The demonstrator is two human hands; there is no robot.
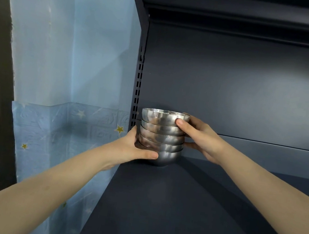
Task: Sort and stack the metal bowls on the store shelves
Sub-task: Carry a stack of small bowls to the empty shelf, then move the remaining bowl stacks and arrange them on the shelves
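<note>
Our left hand [135,148] and right hand [200,137] wrapped round the stack of metal bowls [161,138] between them, far left on our dark shelf [185,211], no writing we can read

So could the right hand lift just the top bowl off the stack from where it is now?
Probably yes. The right hand already has its thumb on the top bowl, nothing sits above it, and the left hand grips the stack of bowls only at the bottom.
</note>
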